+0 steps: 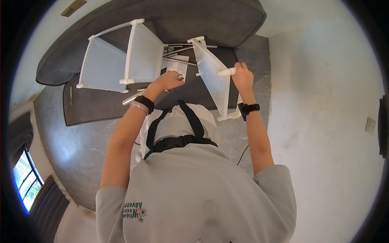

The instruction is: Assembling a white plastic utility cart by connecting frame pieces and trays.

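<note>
My right hand [243, 79] is closed around the white tubular corner of a translucent white plastic shelf panel [212, 71], which stands tilted on its edge. My left hand [169, 81] is closed, with a shiny metal piece [180, 77] showing at its fingers; the rest of that piece is hidden. Beneath my left wrist lies a silver metal tube [130, 99]. Left of that hand stand two joined white panels, the nearer one [144, 52] and the outer one [102, 67], with a silver rod [117, 29] between their upper corners.
Several metal rods [182, 61] and a printed paper sheet [177, 68] lie between the panels on the dark grey mat [91, 109]. Behind is a dark grey sofa [202, 20]. A white wall [316, 101] rises at right; grey marbled floor tiles [60, 133] surround the mat.
</note>
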The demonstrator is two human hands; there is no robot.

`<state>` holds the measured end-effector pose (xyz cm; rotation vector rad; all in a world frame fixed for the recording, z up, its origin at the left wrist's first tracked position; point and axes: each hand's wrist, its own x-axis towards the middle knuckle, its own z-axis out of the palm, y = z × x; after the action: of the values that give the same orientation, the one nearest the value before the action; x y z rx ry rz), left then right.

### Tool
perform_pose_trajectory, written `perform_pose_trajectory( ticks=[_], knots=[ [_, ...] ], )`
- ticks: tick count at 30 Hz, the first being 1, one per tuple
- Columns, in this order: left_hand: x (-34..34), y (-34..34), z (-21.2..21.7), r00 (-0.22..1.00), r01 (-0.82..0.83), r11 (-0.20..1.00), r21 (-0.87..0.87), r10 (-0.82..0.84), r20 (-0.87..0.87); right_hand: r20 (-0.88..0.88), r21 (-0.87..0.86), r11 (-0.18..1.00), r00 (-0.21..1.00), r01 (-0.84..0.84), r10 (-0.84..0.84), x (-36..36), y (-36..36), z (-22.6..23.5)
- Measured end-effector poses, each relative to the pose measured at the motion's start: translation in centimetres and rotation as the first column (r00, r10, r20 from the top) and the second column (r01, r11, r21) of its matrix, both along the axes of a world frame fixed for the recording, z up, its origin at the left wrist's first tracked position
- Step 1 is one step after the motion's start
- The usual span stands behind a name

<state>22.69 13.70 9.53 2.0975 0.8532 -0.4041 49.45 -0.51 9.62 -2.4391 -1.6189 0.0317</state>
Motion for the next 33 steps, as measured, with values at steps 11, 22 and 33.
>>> perform_pose_trajectory(
  ticks=[11, 22, 33],
  knots=[
    [0.3, 1.9, -0.3, 0.702, -0.53, 0.848, 0.01, 0.433, 0.566, -0.013, 0.041, 0.999, 1.0, 0.019, -0.018, -2.5, -0.3, 0.0],
    [-3.1, 5.7, -6.5, 0.351, -0.864, 0.463, -0.2, 0.837, 0.42, -0.014, 0.082, 0.997, 1.0, 0.017, -0.016, -2.6, -1.2, 0.4],
    [2.5, -4.1, 2.4, 0.868, -0.14, 0.984, 0.112, 0.068, 0.492, -0.011, 0.046, 0.999, 1.0, 0.021, -0.02, -5.8, -0.1, 2.2]
  ],
)
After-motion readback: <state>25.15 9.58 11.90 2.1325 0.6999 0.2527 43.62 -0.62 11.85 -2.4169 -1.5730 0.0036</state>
